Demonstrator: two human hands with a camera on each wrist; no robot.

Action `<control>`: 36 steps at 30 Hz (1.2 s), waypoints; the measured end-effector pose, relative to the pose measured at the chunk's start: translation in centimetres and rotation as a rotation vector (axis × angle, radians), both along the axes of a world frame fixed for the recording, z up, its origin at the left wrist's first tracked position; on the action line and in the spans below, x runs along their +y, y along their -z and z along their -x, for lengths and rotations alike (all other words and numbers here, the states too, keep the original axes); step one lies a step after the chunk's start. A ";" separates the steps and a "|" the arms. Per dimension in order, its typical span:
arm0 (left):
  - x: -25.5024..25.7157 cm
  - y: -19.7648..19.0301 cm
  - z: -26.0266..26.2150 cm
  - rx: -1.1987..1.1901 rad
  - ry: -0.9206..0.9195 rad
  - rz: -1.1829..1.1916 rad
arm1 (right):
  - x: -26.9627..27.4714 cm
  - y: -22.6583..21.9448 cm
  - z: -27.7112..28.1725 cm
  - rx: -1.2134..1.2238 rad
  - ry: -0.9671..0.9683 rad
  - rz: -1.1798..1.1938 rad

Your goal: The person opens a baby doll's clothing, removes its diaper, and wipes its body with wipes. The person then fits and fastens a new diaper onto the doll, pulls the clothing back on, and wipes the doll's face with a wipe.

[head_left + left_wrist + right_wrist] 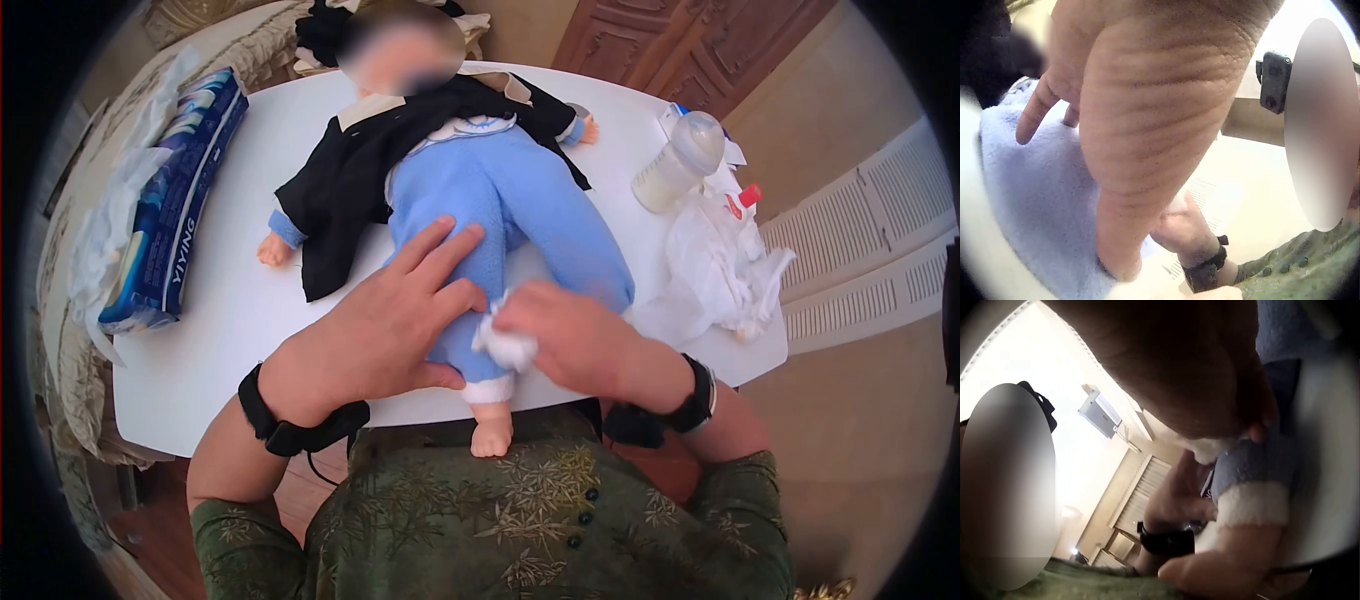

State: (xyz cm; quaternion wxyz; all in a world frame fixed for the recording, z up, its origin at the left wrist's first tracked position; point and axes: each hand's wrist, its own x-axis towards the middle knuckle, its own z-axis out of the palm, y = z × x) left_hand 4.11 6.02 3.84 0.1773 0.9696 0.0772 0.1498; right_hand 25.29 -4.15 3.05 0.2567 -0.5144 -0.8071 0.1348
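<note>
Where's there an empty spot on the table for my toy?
The white table is bare between the blue pack and the black jacket. There's a smaller patch between the blue trousers and the bottle. It's crowded around the crumpled white wad and where the left hand and right hand are.

Light-blue trousers [565, 215], white cuff [489, 389], black jacket [335, 205], green leaf-patterned shirt [440, 520]

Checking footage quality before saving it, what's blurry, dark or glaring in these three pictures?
Head view: right hand and white cloth smeared, corners black; left wrist view: blue trousers pale, washed out; right wrist view: same hand in deep shadow, background glaring white; every view: oval blurred patch.
</note>
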 end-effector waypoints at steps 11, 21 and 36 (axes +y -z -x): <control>0.2 -0.5 -0.7 0.025 0.004 -0.054 | 4.2 -2.3 -2.8 -0.413 -0.068 -0.159; 0.3 0.2 -0.8 -0.007 0.001 -0.077 | -0.3 -2.4 -3.9 -0.879 -0.002 -0.224; 0.2 0.5 -0.8 -0.017 0.001 -0.041 | 2.4 -1.0 -1.5 -0.960 -0.090 -0.299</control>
